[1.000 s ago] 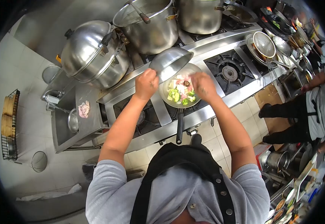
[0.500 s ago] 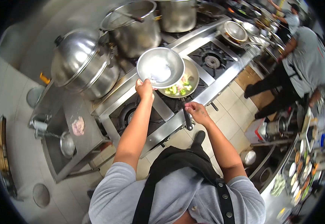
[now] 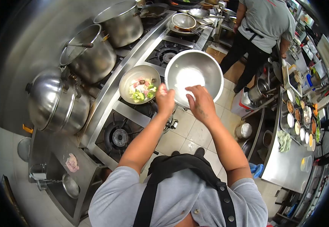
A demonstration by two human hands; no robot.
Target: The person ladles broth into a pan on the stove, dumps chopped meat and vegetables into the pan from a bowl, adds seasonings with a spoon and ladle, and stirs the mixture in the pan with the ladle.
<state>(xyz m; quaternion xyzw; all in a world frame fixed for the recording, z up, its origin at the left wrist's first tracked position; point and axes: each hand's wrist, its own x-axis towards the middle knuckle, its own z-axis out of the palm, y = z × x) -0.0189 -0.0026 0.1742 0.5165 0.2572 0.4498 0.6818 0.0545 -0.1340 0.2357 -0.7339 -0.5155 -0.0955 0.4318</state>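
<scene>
Head view: the left hand [image 3: 165, 103] grips the seemingly emptied steel bowl [image 3: 211, 72]; the right hand [image 3: 202, 106] curls over it, grip unclear; broccoli [image 3: 137, 97], apparently uncooked, already fills part of the frying pan [image 3: 128, 78] beside the left fingers.

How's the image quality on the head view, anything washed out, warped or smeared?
Head view: white glare washes out the middle of the metal bowl; wide-angle distortion bends the stove edge, with dark corners all round; small items at the far right are too small to make out.

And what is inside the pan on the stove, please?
The pan holds green pieces, pale and pink pieces, and two dark brown ones. The bottom beneath them is covered.
</scene>
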